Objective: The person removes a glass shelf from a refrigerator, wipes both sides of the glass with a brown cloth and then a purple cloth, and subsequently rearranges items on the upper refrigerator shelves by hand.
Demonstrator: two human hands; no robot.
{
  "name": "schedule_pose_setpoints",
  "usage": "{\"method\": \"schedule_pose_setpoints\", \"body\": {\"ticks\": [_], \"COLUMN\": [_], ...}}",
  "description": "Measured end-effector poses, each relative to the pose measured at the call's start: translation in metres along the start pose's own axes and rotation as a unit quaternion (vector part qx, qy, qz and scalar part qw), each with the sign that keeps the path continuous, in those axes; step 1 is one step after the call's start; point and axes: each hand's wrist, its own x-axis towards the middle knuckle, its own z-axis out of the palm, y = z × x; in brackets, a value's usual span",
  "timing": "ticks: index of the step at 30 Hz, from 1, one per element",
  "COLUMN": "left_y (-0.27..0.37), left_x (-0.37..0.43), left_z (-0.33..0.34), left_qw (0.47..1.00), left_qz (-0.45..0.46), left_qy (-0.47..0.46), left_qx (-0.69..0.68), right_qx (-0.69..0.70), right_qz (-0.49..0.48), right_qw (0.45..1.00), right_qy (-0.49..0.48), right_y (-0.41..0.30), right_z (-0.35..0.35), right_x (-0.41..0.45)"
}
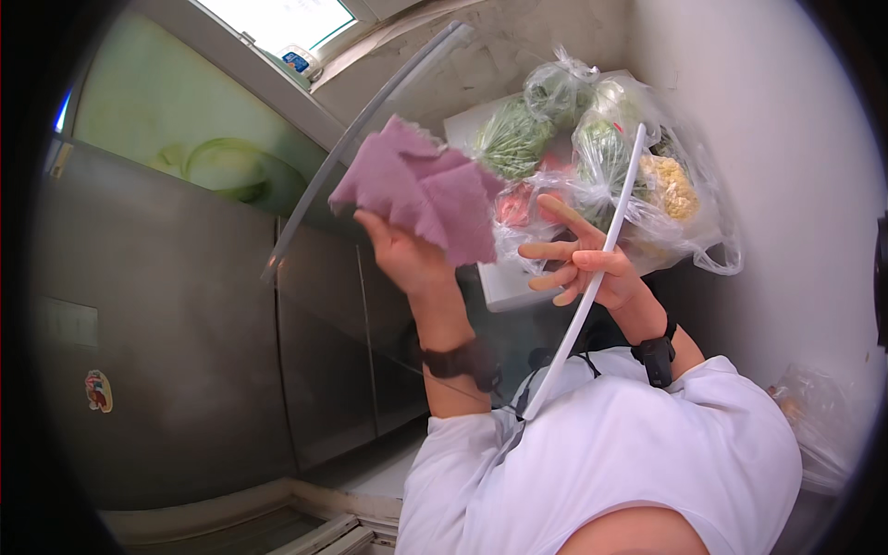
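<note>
A clear panel, apparently glass, has a white edge strip (569, 333) on the right and a grey edge strip (347, 139) on the left. My right hand (593, 260) grips it at the white strip, thumb across the strip and the other fingers spread. Toward the panel's left part, my left hand (413, 253) holds a mauve cloth (433, 194), which hides most of its fingers. Whether the cloth touches the panel, I cannot tell. Beyond my hands lie tied clear plastic bags of green vegetables (517, 139), with a bagged yellow cauliflower-like piece (669, 187) beside them.
Bags rest on a white board or box (499, 291). Dark metallic cabinet or refrigerator doors (173, 312) stand at the left, and a pale wall (763, 139) rises at the right. Another plastic bag (812, 409) lies at the lower right. A window frame (312, 506) shows at the bottom.
</note>
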Motion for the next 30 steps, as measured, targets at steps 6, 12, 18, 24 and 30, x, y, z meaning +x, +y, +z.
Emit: {"method": "schedule_pose_setpoints", "body": {"ticks": [6, 12, 18, 24, 30], "left_y": [-0.051, -0.016, -0.039, -0.022, -0.001], "left_x": [0.000, 0.026, -0.006, 0.026, -0.021], "left_z": [0.010, 0.017, 0.004, -0.004, -0.056], "left_qw": [0.979, 0.979, 0.962, 0.975, 0.965], "left_qz": [-0.147, -0.073, -0.221, -0.131, -0.169], "left_qy": [-0.144, -0.175, -0.159, -0.163, -0.136], "left_qx": [0.010, -0.081, 0.011, -0.067, -0.147], "right_qx": [0.056, -0.051, -0.011, -0.045, -0.108], "right_qz": [0.027, 0.032, -0.004, -0.004, -0.075], "right_qw": [0.997, 0.998, 1.000, 0.999, 0.991], "right_qy": [-0.056, -0.008, -0.025, 0.000, 0.038], "right_y": [0.013, 0.016, 0.018, 0.026, 0.003], "right_z": [0.019, 0.028, 0.027, 0.025, 0.027], "right_x": [0.014, 0.014, 0.022, 0.021, 0.028]}}
